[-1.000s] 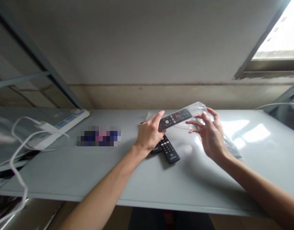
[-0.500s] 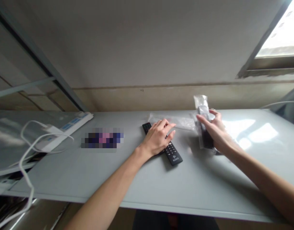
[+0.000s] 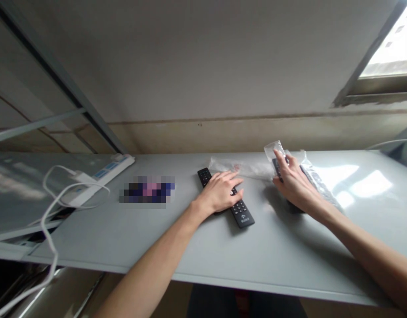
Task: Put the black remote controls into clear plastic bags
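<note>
My left hand (image 3: 220, 191) lies across a black remote control (image 3: 243, 215) with white-marked buttons; its fingers are stretched out and the thumb sits near the remote's right edge. A dark edge of something else shows under the palm, mostly hidden. On the right, my right hand (image 3: 291, 179) is closed over a dark remote control (image 3: 276, 168) in a clear plastic bag (image 3: 270, 149), whose top end sticks up past the fingertips. Beside that hand, to its right, lies another clear plastic wrapper (image 3: 317, 181) with a dark item partly visible by it.
A flat clear plastic bag (image 3: 252, 168) lies behind my hands near the wall. On the left are a blurred-out dark blue and pink item (image 3: 148, 192) and a white power strip (image 3: 115, 170) with a looping white cable (image 3: 51, 243). The grey tabletop (image 3: 176, 260) ends at a front edge.
My right hand has turned over from holding the bagged remote upright and lowered it towards the table. My left hand stays on the black remote, its fingers slightly flatter.
</note>
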Tool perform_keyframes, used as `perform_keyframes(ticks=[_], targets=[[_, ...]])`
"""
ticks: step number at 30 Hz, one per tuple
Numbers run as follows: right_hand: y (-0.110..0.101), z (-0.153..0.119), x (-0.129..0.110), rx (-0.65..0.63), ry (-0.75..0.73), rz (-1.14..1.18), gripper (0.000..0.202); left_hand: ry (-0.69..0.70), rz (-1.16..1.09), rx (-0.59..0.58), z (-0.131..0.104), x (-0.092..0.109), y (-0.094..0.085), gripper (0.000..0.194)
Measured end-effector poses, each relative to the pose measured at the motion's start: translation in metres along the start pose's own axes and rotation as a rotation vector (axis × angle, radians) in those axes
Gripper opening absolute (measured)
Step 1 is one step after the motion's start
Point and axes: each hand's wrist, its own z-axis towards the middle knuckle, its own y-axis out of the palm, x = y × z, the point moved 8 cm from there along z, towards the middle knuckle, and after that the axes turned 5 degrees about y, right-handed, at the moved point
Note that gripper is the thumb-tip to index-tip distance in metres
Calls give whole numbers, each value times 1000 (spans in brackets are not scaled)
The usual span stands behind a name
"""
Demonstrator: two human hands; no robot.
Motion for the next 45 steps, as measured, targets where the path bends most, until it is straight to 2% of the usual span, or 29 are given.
perform_keyframes(ticks=[6, 11, 15, 19, 22, 25, 28, 30, 34, 37, 39, 42, 45], targets=[[16, -8, -1, -19, -90, -154, 76, 47, 5, 19, -1, 1, -2, 36], [5, -12, -33, 21, -213, -93, 62, 132, -16, -7, -1, 5, -1, 35], [21, -20, -53, -93, -300, -18, 53, 160, -3, 21, -2, 7, -3, 32], [37, -28, -56, -152, -327, -4, 55, 174, -21, 20, -1, 9, -2, 30], [28, -26, -55, -105, -285, 65, 55, 203, -34, 37, 0, 12, -4, 28], [2, -21, -58, 16, -237, 177, 55, 229, -31, 105, 1, 14, -10, 27], [-24, -21, -67, 113, -238, 332, 57, 181, -46, 212, 0, 10, -20, 41], [-32, -24, -76, 108, -261, 428, 56, 110, -61, 294, -1, 4, -27, 49], [-24, -34, -97, -47, -372, 498, 51, 9, -103, 362, -4, -5, -33, 63], [-14, -41, -106, -172, -437, 506, 49, 63, -141, 360, -5, 0, -33, 59], [-11, -43, -107, -209, -438, 516, 48, 125, -142, 381, -6, 6, -37, 57], [-14, -43, -102, -149, -411, 557, 49, 142, -58, 454, -9, 9, -47, 64], [-22, -43, -95, -54, -344, 644, 65, 63, 54, 537, -12, 2, -55, 70]])
